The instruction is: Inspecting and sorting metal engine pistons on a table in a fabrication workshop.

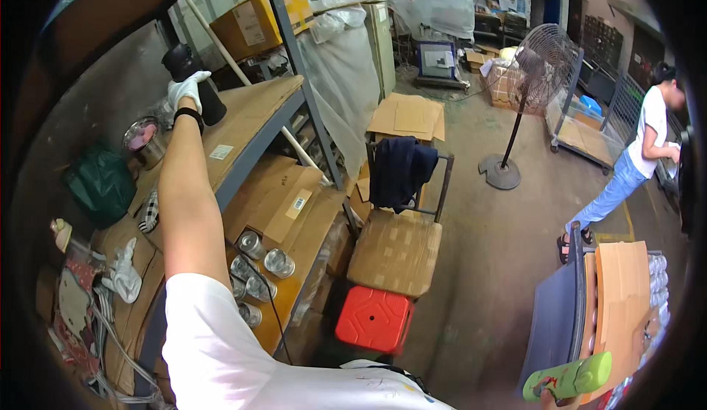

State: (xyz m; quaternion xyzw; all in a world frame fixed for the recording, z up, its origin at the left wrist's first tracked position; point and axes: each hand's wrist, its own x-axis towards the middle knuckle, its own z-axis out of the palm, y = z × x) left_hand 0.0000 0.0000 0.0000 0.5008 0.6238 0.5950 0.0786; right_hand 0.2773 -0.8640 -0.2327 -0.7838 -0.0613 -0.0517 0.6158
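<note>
My left hand (188, 92), in a white glove with a black band at the wrist, reaches up to the cardboard-covered upper shelf (254, 104) on the left. It grips a dark, tilted, bottle-like thing (213, 106), whose far end shows beyond the glove; the fingers' far side is hidden. Low at the right, my right hand (549, 401) shows only in part at the picture's edge. It is closed round a light green bottle (567, 377) with a green cap, held nearly level.
A metal pot (143, 141) and a dark green bag (101, 183) sit on the shelf. Glass jars (261, 286) stand below. A chair with a cardboard seat (395, 251), a red stool (374, 319), a standing fan (504, 170) and a stacked cart (618, 299) surround me. Another person (648, 137) stands far right.
</note>
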